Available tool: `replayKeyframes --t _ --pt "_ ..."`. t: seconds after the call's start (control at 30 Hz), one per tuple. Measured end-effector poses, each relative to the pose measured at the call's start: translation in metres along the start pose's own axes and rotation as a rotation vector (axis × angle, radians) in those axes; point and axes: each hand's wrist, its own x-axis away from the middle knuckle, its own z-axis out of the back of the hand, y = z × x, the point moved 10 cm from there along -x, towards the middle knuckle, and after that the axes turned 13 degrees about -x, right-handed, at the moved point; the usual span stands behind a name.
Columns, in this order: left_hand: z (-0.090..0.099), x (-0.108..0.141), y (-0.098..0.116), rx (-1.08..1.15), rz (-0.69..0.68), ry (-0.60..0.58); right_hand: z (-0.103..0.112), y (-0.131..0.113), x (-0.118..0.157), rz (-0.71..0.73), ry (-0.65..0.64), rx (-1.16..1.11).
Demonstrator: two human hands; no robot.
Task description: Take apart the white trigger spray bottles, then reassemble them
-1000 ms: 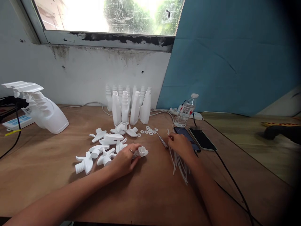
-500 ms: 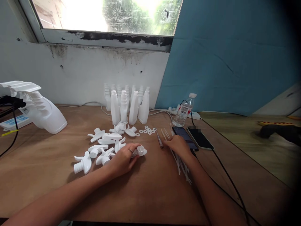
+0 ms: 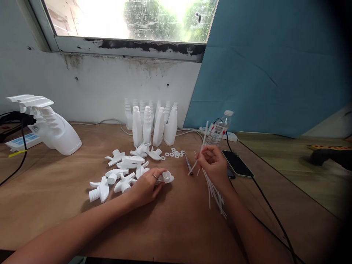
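Observation:
My left hand (image 3: 150, 185) is closed around a white trigger spray head (image 3: 167, 177) low over the table, its round collar opening facing up. In my right hand (image 3: 213, 165) a thin white dip tube (image 3: 205, 137) is pinched between thumb and fingers, slanting upward. Beneath that hand lies a loose bunch of more dip tubes (image 3: 214, 194). Several other white trigger spray heads (image 3: 100, 190) lie in a group left of my left hand. Small white ring washers (image 3: 176, 153) are scattered beyond it, beside a slim pen-like tool (image 3: 188, 163).
White empty-necked bottles (image 3: 147, 126) stand in rows by the wall. Assembled spray bottles (image 3: 59, 128) lean at the left near a power strip (image 3: 24, 141). A clear water bottle (image 3: 218, 128), phone (image 3: 237, 163) and black cable (image 3: 271, 209) occupy the right side.
My right hand has risen from the bunch of dip tubes with one tube pinched in its fingers. My left hand still holds the spray head in about the same place.

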Motion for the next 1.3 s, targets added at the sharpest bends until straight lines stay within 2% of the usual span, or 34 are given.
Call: replayKeyframes --t 0.1,0.33,0.4,0.47,0.57,0.63,0.73,0.83,1.0,1.13,1.3 --pt "0.0 -0.001 0.0 -0.009 0.006 -0.003 -0.019 0.01 0.004 -0.022 -0.146 0.054" --pt "-0.002 0.001 -0.003 -0.026 0.019 -0.012 -0.044 0.042 0.017 -0.242 -0.421 0.281" --pt "-0.002 0.001 -0.002 -0.026 0.016 -0.016 -0.05 0.05 0.024 -0.356 -0.492 0.242" --pt "-0.003 0.001 -0.002 -0.028 0.012 -0.016 -0.055 0.049 0.028 -0.434 -0.488 0.092" --pt "-0.002 0.0 -0.002 -0.035 0.01 -0.01 -0.058 0.032 0.025 -0.379 -0.357 -0.184" --pt "-0.002 0.0 -0.001 -0.037 0.0 -0.01 -0.064 0.022 0.026 -0.326 -0.313 -0.317" --pt "-0.001 0.0 0.0 -0.044 -0.012 -0.011 -0.08 0.016 0.034 -0.299 -0.35 -0.437" --pt "-0.001 -0.001 0.0 -0.056 -0.018 -0.012 -0.089 0.018 0.039 -0.287 -0.391 -0.465" --pt "-0.001 -0.001 0.0 -0.054 -0.025 -0.007 -0.087 0.016 0.04 -0.237 -0.411 -0.396" --pt "-0.001 -0.001 0.001 -0.05 -0.024 -0.009 -0.085 0.017 0.042 -0.177 -0.42 -0.159" --pt "-0.001 -0.001 0.001 -0.049 -0.032 0.0 -0.096 0.016 0.049 -0.044 -0.525 0.066"
